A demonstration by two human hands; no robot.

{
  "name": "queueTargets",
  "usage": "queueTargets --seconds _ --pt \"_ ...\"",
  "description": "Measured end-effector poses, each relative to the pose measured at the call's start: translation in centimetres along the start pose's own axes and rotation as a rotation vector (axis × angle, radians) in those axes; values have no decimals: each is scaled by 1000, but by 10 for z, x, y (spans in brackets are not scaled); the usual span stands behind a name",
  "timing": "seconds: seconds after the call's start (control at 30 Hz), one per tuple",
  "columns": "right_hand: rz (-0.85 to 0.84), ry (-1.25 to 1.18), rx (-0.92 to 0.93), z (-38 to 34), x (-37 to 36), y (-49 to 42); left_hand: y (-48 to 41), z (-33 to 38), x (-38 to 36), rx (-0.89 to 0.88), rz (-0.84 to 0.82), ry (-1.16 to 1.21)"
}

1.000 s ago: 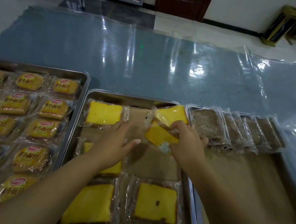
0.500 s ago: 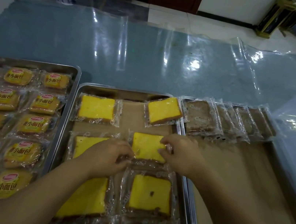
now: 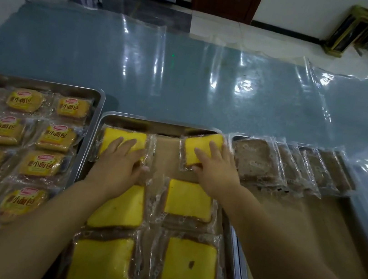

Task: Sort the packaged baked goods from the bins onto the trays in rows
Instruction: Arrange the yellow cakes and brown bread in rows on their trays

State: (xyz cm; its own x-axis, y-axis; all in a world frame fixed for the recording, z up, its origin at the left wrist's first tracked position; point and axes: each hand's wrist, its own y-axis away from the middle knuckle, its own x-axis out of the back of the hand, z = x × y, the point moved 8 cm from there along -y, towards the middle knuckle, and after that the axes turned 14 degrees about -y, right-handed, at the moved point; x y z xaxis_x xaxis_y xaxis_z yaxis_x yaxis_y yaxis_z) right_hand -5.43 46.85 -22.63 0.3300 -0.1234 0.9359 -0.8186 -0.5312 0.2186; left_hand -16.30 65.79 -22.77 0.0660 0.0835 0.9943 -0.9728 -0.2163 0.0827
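Observation:
A steel middle tray [image 3: 156, 124] holds several wrapped yellow cake slices in two columns. My left hand [image 3: 118, 163] lies flat with straight fingers on the far-left cake packet [image 3: 116, 135]. My right hand [image 3: 215, 168] rests on the far-right cake packet [image 3: 197, 146], fingers spread over its top and thumb at its near edge. That packet sits slightly askew at the tray's far right corner. Closer to me lie more cake packets, one [image 3: 189, 200] just below my right hand.
A left tray [image 3: 99, 102] is filled with rows of small labelled bread packets [image 3: 25, 100]. To the right, a row of dark brown cake packets [image 3: 277, 164] overlaps on a third tray. Clear plastic sheeting [image 3: 188, 68] covers the blue table beyond.
Both hands left the second-row packets and moved forward to the two far packets. One second ago my right hand held two packets in the air; both now lie on the tray.

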Motion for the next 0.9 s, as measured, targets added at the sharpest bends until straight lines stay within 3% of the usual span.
queueTargets --seconds 0.13,0.63,0.9 --pt "-63 -26 14 -18 -30 7 0 -11 -18 -5 -108 -44" --pt "-64 -165 -4 -19 -17 -9 -15 -13 -13 -27 -84 34" --pt "117 -317 39 -26 2 36 24 -10 11 -14 52 168"
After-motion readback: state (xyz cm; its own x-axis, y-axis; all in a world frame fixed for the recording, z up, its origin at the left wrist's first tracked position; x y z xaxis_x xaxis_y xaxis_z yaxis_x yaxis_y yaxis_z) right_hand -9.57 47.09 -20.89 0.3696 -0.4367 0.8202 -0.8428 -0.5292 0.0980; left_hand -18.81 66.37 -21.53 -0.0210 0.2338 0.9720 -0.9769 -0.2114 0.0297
